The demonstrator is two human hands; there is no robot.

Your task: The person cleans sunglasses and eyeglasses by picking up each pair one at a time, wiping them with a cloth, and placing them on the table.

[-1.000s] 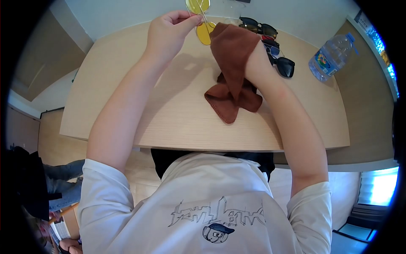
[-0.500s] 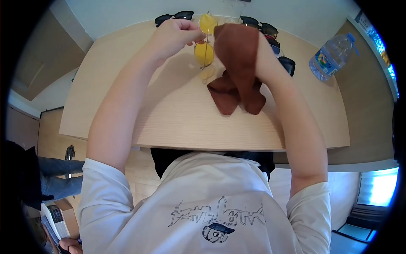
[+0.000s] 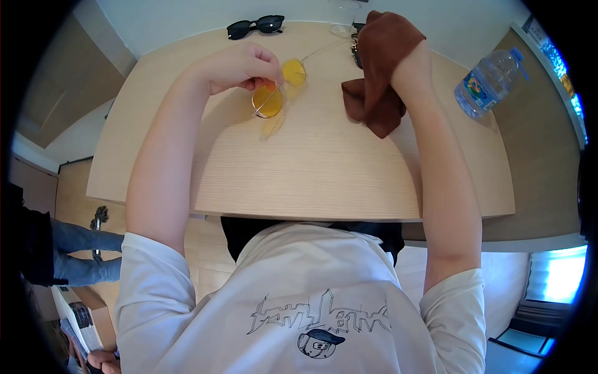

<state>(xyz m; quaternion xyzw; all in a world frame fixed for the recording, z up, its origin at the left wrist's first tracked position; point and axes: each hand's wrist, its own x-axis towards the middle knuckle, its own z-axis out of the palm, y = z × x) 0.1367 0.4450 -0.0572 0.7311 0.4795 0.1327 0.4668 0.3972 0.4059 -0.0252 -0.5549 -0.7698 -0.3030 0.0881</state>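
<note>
Yellow-lensed glasses, one pair, are dangling over the bench, left hand pinching the frame, fingertips nearly closed. One brown cloth is covering most of the right hand, so can't tell how open that grip is. One black pair of sunglasses and one water bottle are sitting well apart.

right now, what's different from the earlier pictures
The left hand has brought the yellow-lensed glasses left and nearer the person. The right hand, under the brown cloth, has moved right, away from them. The black sunglasses at back left, hidden at first, now show. Nothing was visibly let go; the water bottle stayed put.
</note>
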